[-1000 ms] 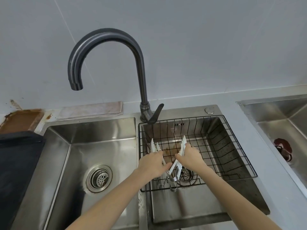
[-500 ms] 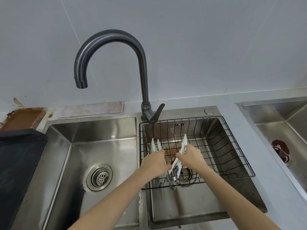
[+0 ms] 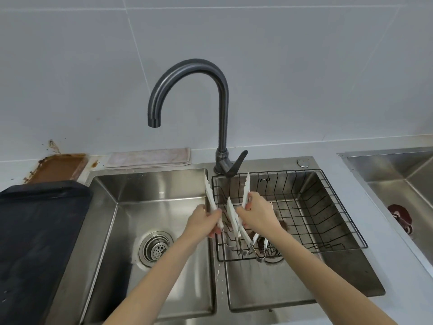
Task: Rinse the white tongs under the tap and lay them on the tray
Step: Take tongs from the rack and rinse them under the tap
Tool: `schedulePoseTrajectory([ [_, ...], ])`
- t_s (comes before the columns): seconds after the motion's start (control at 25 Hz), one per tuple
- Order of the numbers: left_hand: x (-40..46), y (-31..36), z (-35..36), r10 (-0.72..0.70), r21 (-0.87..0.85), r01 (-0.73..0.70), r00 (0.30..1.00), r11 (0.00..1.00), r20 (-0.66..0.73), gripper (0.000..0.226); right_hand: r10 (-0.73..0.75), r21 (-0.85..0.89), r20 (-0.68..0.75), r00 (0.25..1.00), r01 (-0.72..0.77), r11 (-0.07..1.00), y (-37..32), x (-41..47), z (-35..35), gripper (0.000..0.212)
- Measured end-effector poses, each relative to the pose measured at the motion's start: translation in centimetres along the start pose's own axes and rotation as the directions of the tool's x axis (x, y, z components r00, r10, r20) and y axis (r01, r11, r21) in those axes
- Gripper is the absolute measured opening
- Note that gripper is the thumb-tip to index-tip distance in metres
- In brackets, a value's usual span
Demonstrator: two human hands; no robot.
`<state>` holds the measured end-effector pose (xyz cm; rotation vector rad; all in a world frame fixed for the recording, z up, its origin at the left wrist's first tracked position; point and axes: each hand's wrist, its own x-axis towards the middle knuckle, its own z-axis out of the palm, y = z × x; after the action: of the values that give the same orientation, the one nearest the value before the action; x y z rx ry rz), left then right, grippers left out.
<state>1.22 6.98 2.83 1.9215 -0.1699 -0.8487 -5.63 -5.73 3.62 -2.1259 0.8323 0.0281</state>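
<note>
Gripping white tongs (image 3: 234,214) w/ both hands' fingers (image 3: 216,213), tips up.

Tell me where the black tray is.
In the head view, the black tray lies at the far left on the counter, directly beside the left sink basin.

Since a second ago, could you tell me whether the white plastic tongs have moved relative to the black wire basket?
Yes. The white plastic tongs have been lifted; their tips now rise above the black wire basket back rim, held by both hands.
</note>
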Motion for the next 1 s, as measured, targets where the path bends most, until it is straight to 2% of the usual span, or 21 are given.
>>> schedulePoseTrajectory([
  [0.12,-0.3,-1.0,-2.3,-0.032,-0.023,0.031,0.997,0.999,-0.068,0.032,-0.057,0.042,0.029,0.998,0.056,0.998,-1.7,-0.6,1.8,0.050],
  [0.24,-0.5,-1.8,-4.7,-0.028,-0.031,0.024,0.992,0.999,-0.121,0.020,-0.100,0.043,0.057,0.993,0.098,0.994,-3.5,-0.6,3.4,0.053],
  [0.32,-0.5,-2.2,-6.2,-0.033,-0.059,0.026,0.991,0.998,-0.133,0.021,-0.118,0.035,0.067,0.991,0.116,0.993,-4.3,-0.6,4.3,0.053],
  [0.44,-0.4,-2.4,-8.2,-0.065,-0.163,0.046,0.991,0.986,-0.115,0.032,-0.119,0.046,0.070,0.990,0.116,0.992,-5.3,-0.4,5.6,0.051],
  [0.6,0.0,-2.8,-10.1,-0.071,-0.330,0.052,0.996,0.943,-0.046,0.043,-0.103,0.063,0.066,0.992,0.099,0.993,-6.2,0.4,7.2,0.060],
  [0.72,0.7,-3.4,-10.8,-0.058,-0.380,0.045,0.998,0.924,-0.023,0.050,-0.056,0.091,0.032,0.998,0.052,0.994,-5.9,1.5,7.1,0.050],
  [0.84,1.5,-3.5,-11.5,-0.050,-0.427,0.038,0.999,0.903,-0.018,0.047,0.052,0.175,-0.080,0.995,-0.038,0.984,-5.0,3.4,5.2,0.040],
  [1.0,2.7,-3.2,-11.8,-0.060,-0.446,0.036,0.997,0.895,-0.041,0.047,0.235,0.336,-0.225,0.946,-0.151,0.930,-4.2,7.2,1.8,0.062],
])
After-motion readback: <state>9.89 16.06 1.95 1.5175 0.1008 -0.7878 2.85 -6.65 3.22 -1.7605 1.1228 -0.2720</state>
